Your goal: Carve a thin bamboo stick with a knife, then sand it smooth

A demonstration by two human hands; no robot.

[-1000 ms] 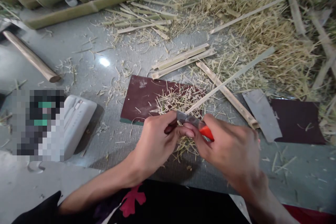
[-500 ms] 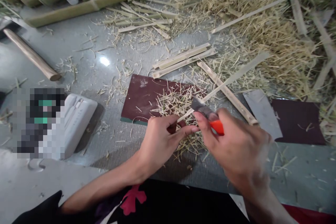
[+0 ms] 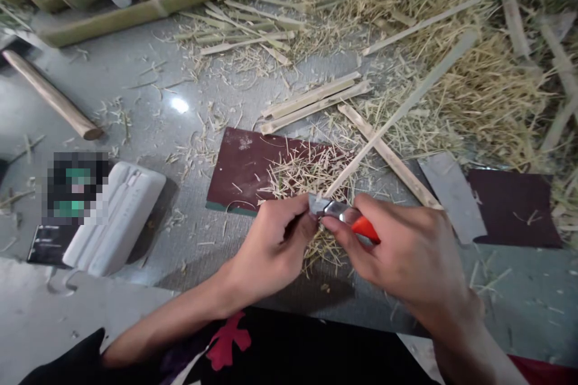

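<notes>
My left hand is closed around the near end of a long thin bamboo strip that runs up and to the right over the floor. My right hand grips a knife with an orange handle. Its metal blade rests against the strip right beside my left fingers. Both hands hover over a pile of fine bamboo shavings lying on a dark red sheet.
Split bamboo lengths are stacked at the top left, with a wooden stick below them. A white case lies at the left. Cut strips, a grey sheet, another dark sheet and heaps of shavings cover the right side.
The knife went out along the strip away from my left hand, then came back to the strip's near end. The strip's far end has swung upward.
</notes>
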